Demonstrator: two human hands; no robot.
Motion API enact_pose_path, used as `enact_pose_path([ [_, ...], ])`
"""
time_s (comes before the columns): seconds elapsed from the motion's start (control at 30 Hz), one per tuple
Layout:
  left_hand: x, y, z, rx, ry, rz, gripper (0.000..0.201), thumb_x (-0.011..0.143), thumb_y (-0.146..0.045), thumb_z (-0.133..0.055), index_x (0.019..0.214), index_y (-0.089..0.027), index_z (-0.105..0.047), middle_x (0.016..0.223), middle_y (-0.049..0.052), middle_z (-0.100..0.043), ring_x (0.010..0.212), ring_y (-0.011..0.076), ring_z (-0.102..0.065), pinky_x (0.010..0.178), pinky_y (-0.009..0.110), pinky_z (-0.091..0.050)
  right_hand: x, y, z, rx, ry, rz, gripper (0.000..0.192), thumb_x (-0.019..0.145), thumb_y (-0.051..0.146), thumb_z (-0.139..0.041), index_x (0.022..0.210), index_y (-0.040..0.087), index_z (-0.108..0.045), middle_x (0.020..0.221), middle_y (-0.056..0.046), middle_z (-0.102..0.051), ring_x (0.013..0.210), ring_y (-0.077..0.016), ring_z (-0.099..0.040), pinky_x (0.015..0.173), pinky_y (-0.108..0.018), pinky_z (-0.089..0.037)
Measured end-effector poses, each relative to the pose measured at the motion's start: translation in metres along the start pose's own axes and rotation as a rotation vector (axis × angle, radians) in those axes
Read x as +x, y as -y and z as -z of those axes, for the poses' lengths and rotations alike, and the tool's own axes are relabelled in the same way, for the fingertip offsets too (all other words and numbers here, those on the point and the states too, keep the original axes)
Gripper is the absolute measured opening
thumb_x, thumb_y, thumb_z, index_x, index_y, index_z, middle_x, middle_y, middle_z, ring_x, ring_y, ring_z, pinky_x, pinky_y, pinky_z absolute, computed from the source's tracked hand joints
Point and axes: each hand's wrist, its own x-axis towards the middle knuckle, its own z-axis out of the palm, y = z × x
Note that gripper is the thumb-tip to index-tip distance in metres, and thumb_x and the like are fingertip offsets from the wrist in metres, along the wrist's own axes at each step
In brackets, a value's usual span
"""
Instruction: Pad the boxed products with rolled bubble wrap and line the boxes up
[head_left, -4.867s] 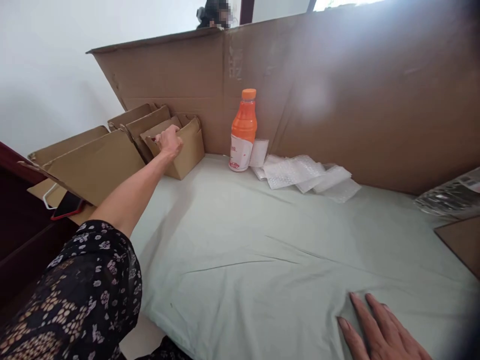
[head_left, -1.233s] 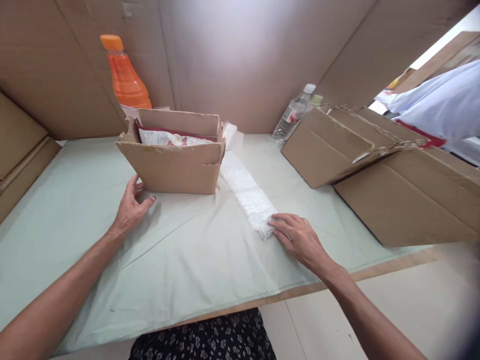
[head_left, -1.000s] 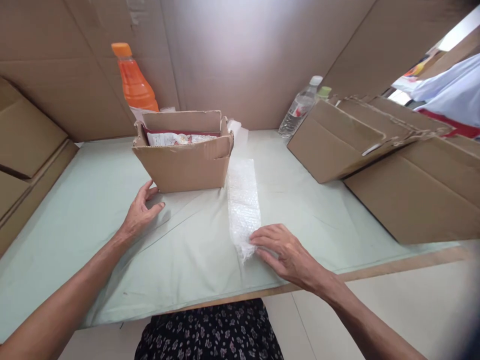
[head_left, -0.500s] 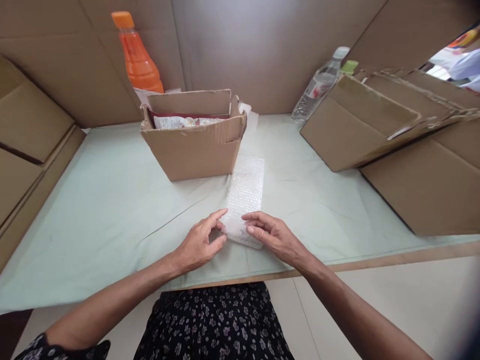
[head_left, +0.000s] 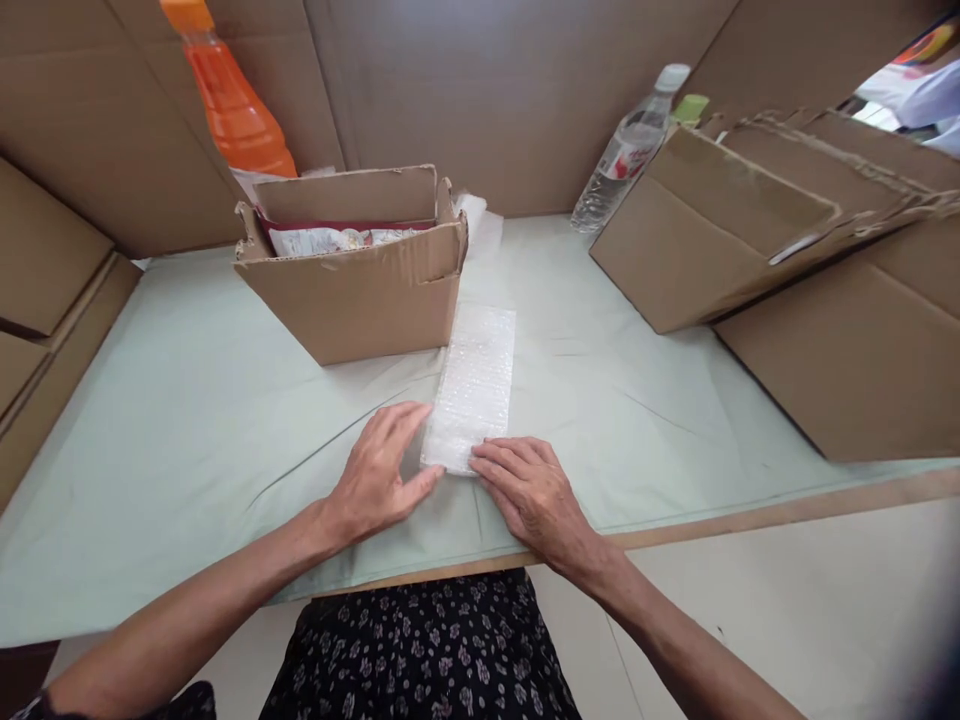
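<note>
Clear rectangular bubble-wrap strip [head_left: 478, 370] lies on pale green cloth [head_left: 577, 400], an open-topped brown cardboard box [head_left: 367, 310] crowding its far end, left hand [head_left: 373, 470] loosely spread and right hand [head_left: 534, 492] flat-fingered at its near end, neither gripping.

Your right hand [head_left: 531, 492] rests on the near end of the bubble wrap [head_left: 476, 375]; your left hand [head_left: 379, 472] curves beside its left edge.

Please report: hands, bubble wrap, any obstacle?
Left hand open by bubble wrap; right hand on its near end. It lies flat. Possible obstacle: cardboard box beside far end.
</note>
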Motion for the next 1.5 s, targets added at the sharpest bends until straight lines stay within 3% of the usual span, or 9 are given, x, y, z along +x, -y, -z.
enact_pose_path([
  [0.1, -0.013, -0.007, 0.005, 0.014, 0.085, -0.218, 0.057, 0.093, -0.019, -0.060, 0.147, -0.020, -0.041, 0.124, 0.012, -0.066, 0.117, 0.0271, -0.059, 0.100, 0.046, -0.048, 0.000, 0.003, 0.005, 0.203, 0.014, -0.094, 0.024, 0.099, 0.014, -0.050, 0.112, 0.021, -0.070, 0.103, -0.006, -0.078, 0.093, -0.0191, -0.071, 0.083, -0.037, -0.054],
  [0.23, -0.015, -0.009, 0.002, -0.074, 0.154, -0.064, 0.049, 0.094, -0.012, -0.053, 0.142, -0.021, -0.047, 0.095, 0.004, -0.071, 0.086, 0.0192, -0.064, 0.081, 0.035, -0.053, -0.008, 0.013, 0.018, 0.316, 0.053, -0.205, 0.022, 0.100, 0.021, -0.052, 0.115, 0.023, -0.068, 0.104, -0.005, -0.077, 0.094, -0.0180, -0.071, 0.082, -0.033, -0.057],
  [0.37, 0.002, 0.001, -0.010, 0.025, 0.147, 0.052, 0.047, 0.091, -0.019, -0.059, 0.137, -0.016, -0.053, 0.091, 0.006, -0.070, 0.081, 0.0215, -0.063, 0.078, 0.038, -0.054, -0.013, 0.015, 0.018, 0.012, -0.116, -0.099, 0.023, 0.095, 0.020, -0.060, 0.118, 0.020, -0.065, 0.121, -0.012, -0.070, 0.111, -0.0257, -0.065, 0.089, -0.043, -0.052],
  [0.57, 0.004, 0.004, -0.010, 0.070, 0.058, -0.187, 0.049, 0.092, -0.027, -0.064, 0.137, -0.014, -0.051, 0.132, 0.018, -0.060, 0.120, 0.0312, -0.056, 0.100, 0.049, -0.047, -0.009, 0.009, 0.007, -0.077, -0.017, -0.004, 0.019, 0.096, 0.014, -0.057, 0.113, 0.017, -0.064, 0.112, -0.010, -0.074, 0.101, -0.0242, -0.065, 0.087, -0.042, -0.047],
  [0.77, -0.020, -0.007, 0.008, -0.118, 0.247, -0.161, 0.051, 0.095, -0.012, -0.055, 0.143, -0.019, -0.043, 0.097, 0.005, -0.070, 0.088, 0.0195, -0.061, 0.086, 0.038, -0.049, -0.015, 0.016, 0.018, 0.198, 0.058, -0.107, 0.023, 0.097, 0.016, -0.057, 0.120, 0.020, -0.061, 0.103, -0.006, -0.075, 0.091, -0.0182, -0.066, 0.082, -0.035, -0.050],
  [0.93, -0.003, -0.001, -0.003, 0.129, 0.171, -0.113, 0.040, 0.095, -0.018, -0.052, 0.135, -0.013, -0.051, 0.091, 0.008, -0.070, 0.082, 0.0237, -0.061, 0.079, 0.041, -0.051, -0.013, 0.018, 0.017, -0.045, -0.003, -0.048, 0.026, 0.095, 0.024, -0.062, 0.120, 0.017, -0.061, 0.125, -0.016, -0.067, 0.108, -0.0281, -0.063, 0.087, -0.044, -0.049],
  [1.13, -0.008, 0.001, 0.002, 0.155, 0.071, -0.160, 0.040, 0.094, -0.023, -0.060, 0.132, -0.013, -0.055, 0.126, 0.017, -0.062, 0.115, 0.0302, -0.058, 0.095, 0.047, -0.049, 0.006, 0.009, 0.003, -0.018, -0.005, 0.004, 0.020, 0.096, 0.012, -0.055, 0.111, 0.017, -0.065, 0.110, -0.010, -0.074, 0.096, -0.0233, -0.065, 0.082, -0.040, -0.049],
  [1.3, -0.024, 0.002, 0.011, -0.006, 0.116, -0.103, 0.037, 0.096, -0.016, -0.054, 0.132, -0.018, -0.054, 0.102, 0.008, -0.071, 0.096, 0.0224, -0.063, 0.087, 0.041, -0.051, 0.012, 0.009, 0.003, 0.222, 0.033, -0.040, 0.024, 0.098, 0.015, -0.053, 0.120, 0.020, -0.062, 0.102, -0.005, -0.075, 0.090, -0.0176, -0.068, 0.080, -0.034, -0.052],
  [1.5, -0.010, 0.017, 0.005, 0.151, -0.015, 0.039, 0.031, 0.095, -0.022, -0.054, 0.125, -0.016, -0.061, 0.101, 0.010, -0.070, 0.094, 0.0248, -0.063, 0.084, 0.043, -0.053, 0.026, 0.015, -0.003, -0.103, -0.043, 0.071, 0.026, 0.094, 0.018, -0.058, 0.119, 0.018, -0.064, 0.128, -0.015, -0.066, 0.112, -0.0288, -0.062, 0.089, -0.045, -0.049],
])
